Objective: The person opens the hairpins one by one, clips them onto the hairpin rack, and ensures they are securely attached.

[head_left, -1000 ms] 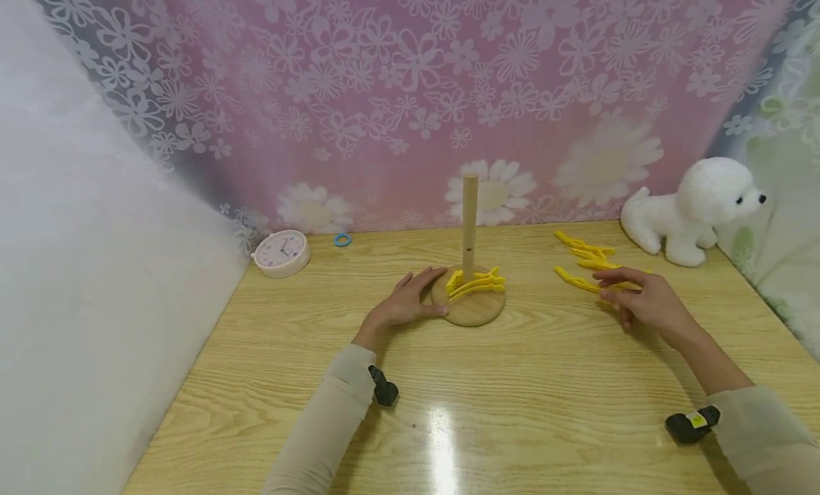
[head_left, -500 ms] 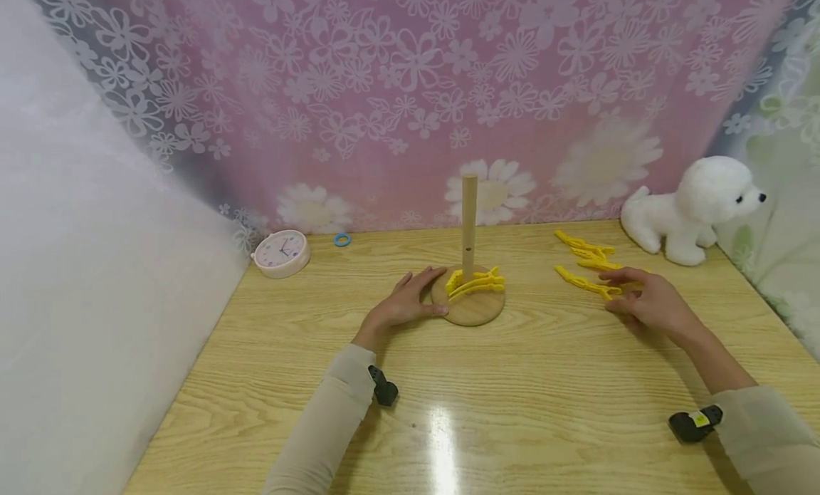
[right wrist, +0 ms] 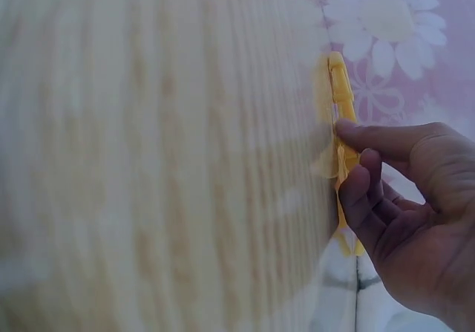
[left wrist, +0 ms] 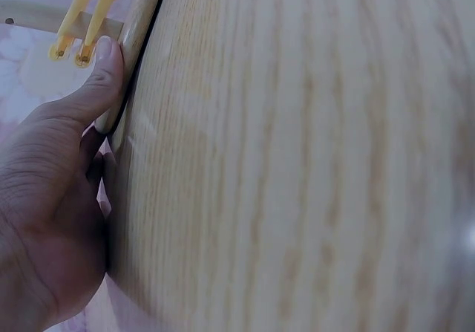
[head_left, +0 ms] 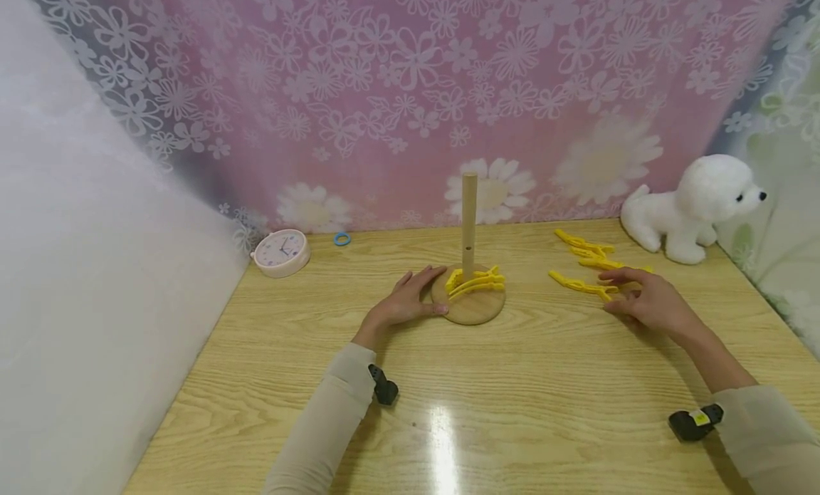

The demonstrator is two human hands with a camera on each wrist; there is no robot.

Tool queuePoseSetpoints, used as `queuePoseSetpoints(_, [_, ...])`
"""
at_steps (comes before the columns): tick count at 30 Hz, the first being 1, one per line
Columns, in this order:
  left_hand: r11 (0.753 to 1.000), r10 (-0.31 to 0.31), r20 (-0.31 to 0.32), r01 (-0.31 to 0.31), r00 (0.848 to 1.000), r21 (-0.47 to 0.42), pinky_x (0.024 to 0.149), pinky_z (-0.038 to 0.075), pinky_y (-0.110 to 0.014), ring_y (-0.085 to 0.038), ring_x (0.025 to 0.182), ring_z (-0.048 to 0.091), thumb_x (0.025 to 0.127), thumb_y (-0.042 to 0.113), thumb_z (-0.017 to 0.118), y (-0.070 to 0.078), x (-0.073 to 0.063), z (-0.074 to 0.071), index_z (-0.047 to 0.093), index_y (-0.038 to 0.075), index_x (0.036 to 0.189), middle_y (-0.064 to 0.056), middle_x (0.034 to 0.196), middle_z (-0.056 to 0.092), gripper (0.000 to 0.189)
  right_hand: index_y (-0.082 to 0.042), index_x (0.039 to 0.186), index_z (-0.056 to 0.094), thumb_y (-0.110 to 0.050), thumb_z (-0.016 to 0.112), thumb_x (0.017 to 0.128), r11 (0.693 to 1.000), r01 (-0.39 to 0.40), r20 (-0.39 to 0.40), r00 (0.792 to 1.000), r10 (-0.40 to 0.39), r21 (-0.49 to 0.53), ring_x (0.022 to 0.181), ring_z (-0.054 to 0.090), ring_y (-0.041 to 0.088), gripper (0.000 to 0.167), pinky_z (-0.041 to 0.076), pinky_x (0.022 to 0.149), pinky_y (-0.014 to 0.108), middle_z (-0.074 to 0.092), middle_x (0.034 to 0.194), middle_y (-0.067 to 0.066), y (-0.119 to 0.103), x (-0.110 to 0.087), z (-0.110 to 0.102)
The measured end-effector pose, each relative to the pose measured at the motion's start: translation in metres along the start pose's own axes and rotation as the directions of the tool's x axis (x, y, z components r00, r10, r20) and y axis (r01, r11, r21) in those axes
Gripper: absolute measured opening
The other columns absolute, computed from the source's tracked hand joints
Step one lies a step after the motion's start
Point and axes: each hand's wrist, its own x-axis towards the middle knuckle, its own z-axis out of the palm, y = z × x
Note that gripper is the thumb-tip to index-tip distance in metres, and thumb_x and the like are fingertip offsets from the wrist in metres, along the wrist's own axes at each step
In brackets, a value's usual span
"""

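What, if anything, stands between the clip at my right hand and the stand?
Nothing visible: only bare table lies between the clip at your right hand and the stand. The base bears other clips.

The person wore a top with long sleeves in a plain, pale beige cloth. The left sleeve [head_left: 317,431] fitted fairly close, with soft creases, and ended in a cuff [head_left: 352,363] near the wrist. On its inner side sat a small black camera [head_left: 385,389], narrow at one end and rounded at the other. The right sleeve [head_left: 769,434] matched in colour and looked broader, its cuff leaving part of the forearm bare. The camera [head_left: 685,426] there was black too, blocky, with a yellow-and-whitish sticker [head_left: 700,417] whose marking was too small to read. The left hand [head_left: 402,303] and right hand [head_left: 652,304] were bare.
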Motion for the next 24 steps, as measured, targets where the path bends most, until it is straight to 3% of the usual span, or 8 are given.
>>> queuePoseSetpoints(4, [1.0,0.004,0.001,-0.004,1.0,-0.009,0.13,-0.005,-0.039,-0.016,0.161,0.009,0.096,0.043,0.075,0.0011,0.0002,-0.001,0.025,0.023,0.167,-0.001,0.173,0.022,0.09,0.001,0.143,0.056,-0.019,0.077,0.096,0.999,0.017,-0.003,1.0,-0.017,-0.045,0.053,0.053,0.015,0.055,0.047,0.05,0.03,0.059,0.133,0.033,0.0012,0.0009,0.0001])
queuePoseSetpoints(9, [1.0,0.007,0.004,-0.007,1.0,-0.027,0.13,-0.005,-0.039,-0.016,0.161,0.009,0.096,0.043,0.076,0.0024,-0.0007,-0.0013,0.026,0.023,0.167,0.0,0.173,0.023,0.089,0.002,0.143,0.054,-0.028,0.069,0.103,1.0,0.005,-0.011,1.0,-0.005,-0.005,0.061,0.06,0.016,0.052,0.051,0.051,0.032,0.058,0.129,0.031,-0.0009,-0.0008,0.0002])
queuePoseSetpoints(13, [0.999,0.003,0.003,-0.003,1.0,-0.033,0.13,-0.005,-0.039,-0.016,0.161,0.009,0.096,0.043,0.075,0.0028,-0.0013,-0.0011,0.026,0.023,0.167,0.0,0.172,0.023,0.089,0.003,0.14,0.057,-0.034,0.061,0.107,0.999,-0.026,-0.014,1.0,0.027,0.023,0.06,0.059,0.018,0.05,0.052,0.052,0.033,0.067,0.099,0.022,-0.0031,-0.0016,-0.0006])
queuePoseSetpoints(17, [0.999,0.004,0.001,-0.004,1.0,-0.039,0.13,-0.005,-0.04,-0.017,0.161,0.009,0.096,0.042,0.076,0.0035,-0.0018,-0.0011,0.026,0.022,0.167,-0.001,0.172,0.023,0.089,0.004,0.136,0.059,-0.042,0.055,0.109,0.998,-0.061,-0.028,0.998,0.06,-0.02,0.056,0.058,0.02,0.054,0.051,0.053,0.032,0.061,0.067,0.01,-0.0045,-0.0017,-0.0019])
queuePoseSetpoints(24, [0.999,-0.006,0.003,0.006,1.0,-0.043,0.13,-0.004,-0.042,-0.018,0.161,0.009,0.096,0.041,0.076,0.0039,-0.0022,-0.0007,0.026,0.022,0.167,-0.003,0.173,0.023,0.089,0.006,0.138,0.058,-0.047,0.052,0.109,0.995,-0.089,-0.049,0.995,0.087,-0.038,0.055,0.062,0.025,0.061,0.052,0.055,0.032,0.064,0.062,0.009,-0.0046,-0.0026,-0.0032])
